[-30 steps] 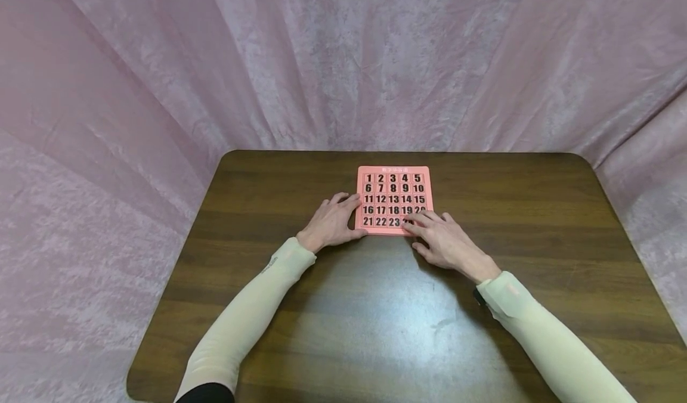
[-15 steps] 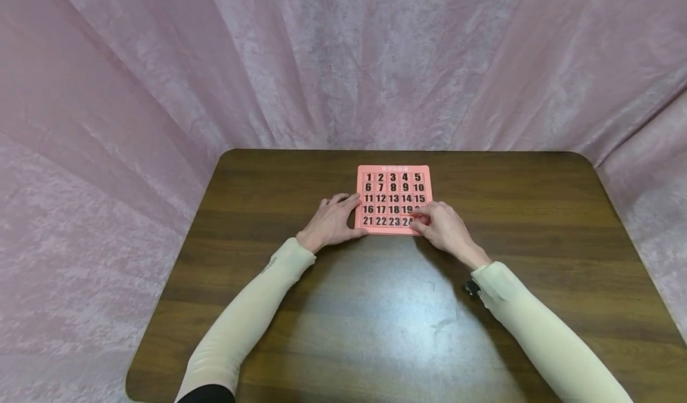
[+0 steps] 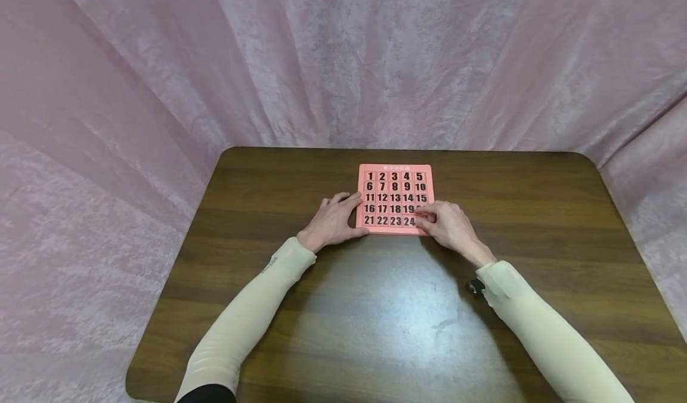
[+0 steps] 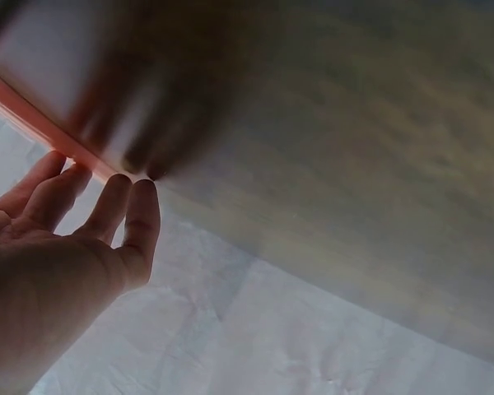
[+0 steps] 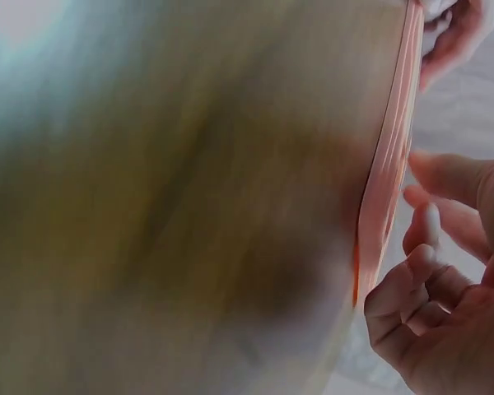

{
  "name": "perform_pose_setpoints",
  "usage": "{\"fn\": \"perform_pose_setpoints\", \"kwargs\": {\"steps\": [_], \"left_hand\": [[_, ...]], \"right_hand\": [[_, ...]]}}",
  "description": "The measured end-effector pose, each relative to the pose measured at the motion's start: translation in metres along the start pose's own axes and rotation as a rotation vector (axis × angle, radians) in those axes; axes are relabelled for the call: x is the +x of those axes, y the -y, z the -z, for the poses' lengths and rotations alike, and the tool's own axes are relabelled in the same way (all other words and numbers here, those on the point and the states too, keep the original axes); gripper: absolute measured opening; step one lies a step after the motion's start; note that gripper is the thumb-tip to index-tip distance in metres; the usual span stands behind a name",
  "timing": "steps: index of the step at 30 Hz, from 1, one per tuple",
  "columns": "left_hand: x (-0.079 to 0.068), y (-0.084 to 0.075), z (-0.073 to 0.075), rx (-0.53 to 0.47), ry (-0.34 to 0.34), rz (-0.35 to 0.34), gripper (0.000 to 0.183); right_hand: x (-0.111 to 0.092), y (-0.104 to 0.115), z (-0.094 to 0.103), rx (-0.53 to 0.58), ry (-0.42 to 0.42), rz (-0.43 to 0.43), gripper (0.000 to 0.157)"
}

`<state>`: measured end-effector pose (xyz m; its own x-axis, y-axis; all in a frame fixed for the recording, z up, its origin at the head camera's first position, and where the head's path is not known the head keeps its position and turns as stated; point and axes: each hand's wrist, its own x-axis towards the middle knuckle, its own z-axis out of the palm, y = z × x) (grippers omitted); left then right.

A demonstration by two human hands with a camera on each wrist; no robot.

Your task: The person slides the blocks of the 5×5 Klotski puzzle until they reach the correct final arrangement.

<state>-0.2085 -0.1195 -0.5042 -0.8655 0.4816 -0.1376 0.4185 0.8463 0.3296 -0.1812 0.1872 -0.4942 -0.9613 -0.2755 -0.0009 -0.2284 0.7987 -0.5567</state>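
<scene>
A pink number-slide puzzle (image 3: 393,231) lies flat on the table, its black-numbered tiles (image 3: 395,198) in ordered rows. My left hand (image 3: 328,221) rests at its lower left corner, fingers against the left edge and thumb at the near edge. In the left wrist view, loosely bent fingers (image 4: 142,218) touch the pink rim. My right hand (image 3: 452,225) is over the lower right corner, thumb and index finger pinching at a number tile there. That tile and the corner slot are hidden by the fingers. In the right wrist view, the other fingers (image 5: 395,304) curl beside the rim.
The puzzle sits toward the far side of a dark wooden table (image 3: 499,194) with rounded corners. Pink velvet curtains (image 3: 343,63) hang behind the table and at both sides. A glare patch (image 3: 392,325) shines on the near part of the tabletop.
My right hand has moved from lying over tile 24, fingers spread, to a thumb-and-index pinch farther right, uncovering 24 and covering 20. The left hand has stayed in place.
</scene>
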Motion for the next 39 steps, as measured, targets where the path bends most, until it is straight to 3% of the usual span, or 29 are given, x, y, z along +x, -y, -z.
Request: {"fn": "perform_pose_setpoints", "kwargs": {"steps": [8,17,31,39], "left_hand": [[-0.001,-0.001,0.000,-0.015,0.005,0.001,0.085],[-0.001,0.002,-0.003,-0.008,-0.015,0.000,0.087],[-0.001,0.003,0.000,-0.010,-0.010,0.000,0.088],[-0.002,0.004,-0.002,-0.024,-0.008,0.003,0.088]], "right_hand": [[0.011,-0.016,0.013,0.073,0.101,-0.054,0.052],[0.012,-0.028,0.014,0.226,0.095,-0.079,0.043],[0.012,-0.029,0.013,0.238,0.076,-0.109,0.036],[0.010,-0.026,0.015,0.249,0.144,-0.118,0.017]]}}
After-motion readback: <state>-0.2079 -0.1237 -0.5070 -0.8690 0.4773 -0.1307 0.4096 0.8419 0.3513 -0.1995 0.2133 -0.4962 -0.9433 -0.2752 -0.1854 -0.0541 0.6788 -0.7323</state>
